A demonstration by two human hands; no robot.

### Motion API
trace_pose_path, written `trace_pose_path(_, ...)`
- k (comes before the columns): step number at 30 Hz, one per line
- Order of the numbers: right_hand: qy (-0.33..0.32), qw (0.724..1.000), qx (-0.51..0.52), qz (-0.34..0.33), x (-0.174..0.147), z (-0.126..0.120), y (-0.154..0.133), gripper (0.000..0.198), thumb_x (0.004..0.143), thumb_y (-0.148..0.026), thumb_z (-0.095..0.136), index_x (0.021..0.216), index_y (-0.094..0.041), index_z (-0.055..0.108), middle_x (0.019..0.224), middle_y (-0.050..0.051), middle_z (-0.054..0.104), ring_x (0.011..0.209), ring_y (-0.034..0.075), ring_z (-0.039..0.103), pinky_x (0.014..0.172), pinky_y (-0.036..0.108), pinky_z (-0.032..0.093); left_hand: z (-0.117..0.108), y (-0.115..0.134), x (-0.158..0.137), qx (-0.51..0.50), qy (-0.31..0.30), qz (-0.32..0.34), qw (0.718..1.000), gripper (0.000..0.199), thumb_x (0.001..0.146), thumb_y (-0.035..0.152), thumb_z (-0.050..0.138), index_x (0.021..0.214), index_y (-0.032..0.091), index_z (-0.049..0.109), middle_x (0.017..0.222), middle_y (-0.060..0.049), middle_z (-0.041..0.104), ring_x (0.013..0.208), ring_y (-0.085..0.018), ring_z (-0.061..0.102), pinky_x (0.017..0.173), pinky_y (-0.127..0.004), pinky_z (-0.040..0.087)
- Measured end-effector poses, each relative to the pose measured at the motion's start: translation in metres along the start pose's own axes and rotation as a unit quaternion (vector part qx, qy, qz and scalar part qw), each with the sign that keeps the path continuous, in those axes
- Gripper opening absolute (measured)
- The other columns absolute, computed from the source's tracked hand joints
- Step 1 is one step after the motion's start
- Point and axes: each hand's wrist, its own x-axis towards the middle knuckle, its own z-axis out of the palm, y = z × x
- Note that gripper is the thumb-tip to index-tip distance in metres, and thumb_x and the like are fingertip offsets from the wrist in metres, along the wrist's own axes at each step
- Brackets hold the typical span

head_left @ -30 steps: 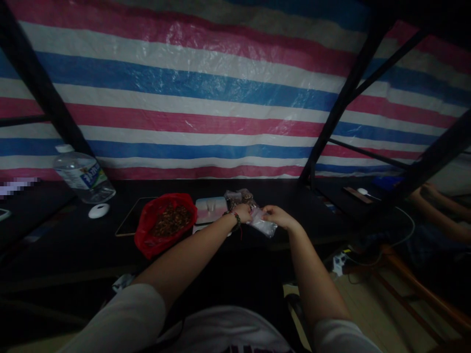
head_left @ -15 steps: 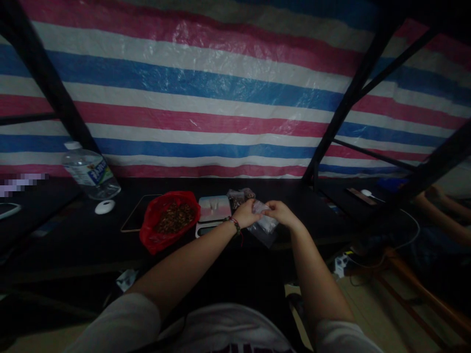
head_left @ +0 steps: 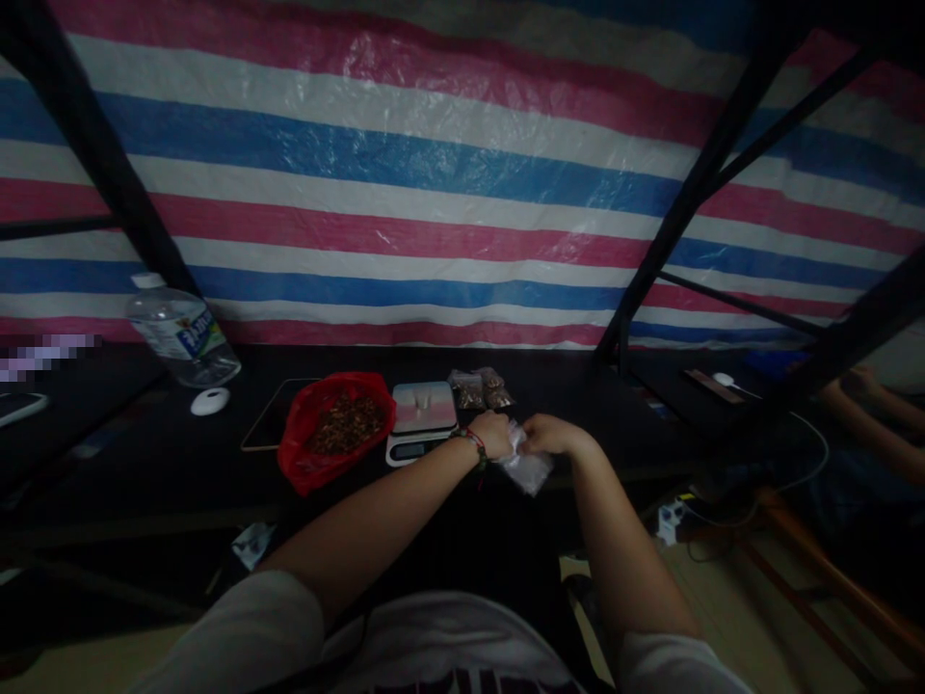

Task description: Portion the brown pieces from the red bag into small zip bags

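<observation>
Left hand (head_left: 492, 436) and right hand (head_left: 550, 434) pinch a crumpled clear plastic bag (head_left: 532, 470) between their fingers, seemingly to steady it; just left sits a white rectangular scale (head_left: 425, 409), apparently handy.

A clear plastic bag (head_left: 532, 472), thin, whitish and crumpled, is held between the left hand (head_left: 494, 434) and the right hand (head_left: 549, 435), its upper part partly covered by them. Its loose lower end is spread near the front edge of the dark surface (head_left: 578, 390). Whether several bags are layered together cannot be told.
</observation>
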Motion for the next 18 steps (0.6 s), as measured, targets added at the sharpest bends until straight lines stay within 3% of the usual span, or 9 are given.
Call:
trace_pose_path(6,0.038,0.999,-0.027,-0.001,0.018,0.014,0.000,0.013,0.054,-0.021,0.066,0.065,-0.014,0.067,0.055,-0.001,0.059,0.050,0.011,0.048,0.050,0.023,0.035,0.007,-0.005,0.011,0.005,-0.012,-0.026,1.000,0.041,0.055,0.016,0.073,0.095,0.009,0.063,0.093,-0.017,0.067,0.086,-0.030,0.064,0.073,-0.032,0.049)
trace_pose_path(9,0.104,0.994,0.017,-0.011,0.019,0.011,0.004,0.038,0.052,-0.020,0.070,0.089,-0.014,0.067,0.069,0.001,0.064,0.057,0.013,0.052,0.051,0.022,0.037,0.007,-0.011,0.014,-0.006,-0.001,-0.039,0.999,0.030,0.058,0.012,0.070,0.087,0.008,0.065,0.089,-0.017,0.067,0.085,-0.029,0.064,0.074,-0.032,0.049)
trace_pose_path(11,0.109,0.993,0.045,-0.022,0.017,0.008,0.009,0.046,0.051,-0.022,0.072,0.096,-0.014,0.065,0.074,0.001,0.064,0.059,0.013,0.053,0.052,0.021,0.038,0.005,-0.014,0.014,-0.021,0.012,-0.040,0.999,0.018,0.062,0.012,0.066,0.080,0.009,0.066,0.085,-0.015,0.068,0.084,-0.027,0.064,0.074,-0.031,0.048)
trace_pose_path(15,0.064,0.992,0.091,-0.055,0.010,0.002,0.015,0.023,0.059,-0.026,0.068,0.078,-0.014,0.066,0.069,0.001,0.062,0.059,0.013,0.052,0.055,0.023,0.039,0.003,-0.021,0.012,-0.069,0.053,-0.033,0.996,0.016,0.067,0.013,0.061,0.082,0.014,0.066,0.084,-0.007,0.068,0.084,-0.020,0.063,0.075,-0.026,0.047)
trace_pose_path(18,0.121,0.982,0.120,-0.080,0.001,-0.006,0.011,0.019,0.065,-0.030,0.063,0.076,-0.014,0.063,0.066,-0.001,0.058,0.058,0.012,0.050,0.055,0.022,0.038,0.004,-0.025,0.012,-0.109,0.092,-0.026,0.989,0.026,0.070,0.020,0.061,0.096,0.016,0.062,0.092,-0.004,0.067,0.085,-0.017,0.061,0.076,-0.024,0.046)
